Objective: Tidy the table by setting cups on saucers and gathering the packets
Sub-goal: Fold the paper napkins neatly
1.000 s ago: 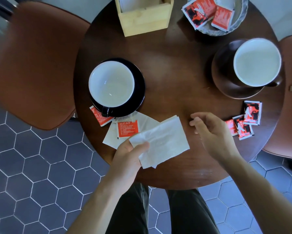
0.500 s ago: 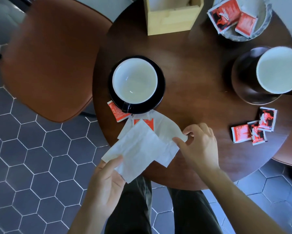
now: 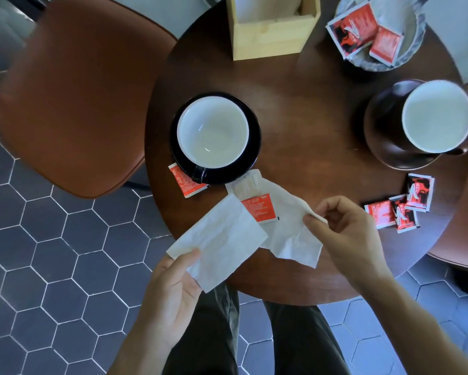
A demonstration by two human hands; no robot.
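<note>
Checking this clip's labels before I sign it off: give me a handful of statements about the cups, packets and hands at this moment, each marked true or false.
1. The left hand holds a white napkin. True.
2. The right hand rests flat and empty on the table. False: it pinches the edge of a second napkin.
3. Both cups stand on saucers. True: the near cup is on a black saucer, the far cup on a brown saucer.
4. The grey dish holds no packets. False: red packets lie in it.
5. One red packet lies on the second napkin. True.
6. The wooden box stands on the chair. False: it stands on the table.
</note>
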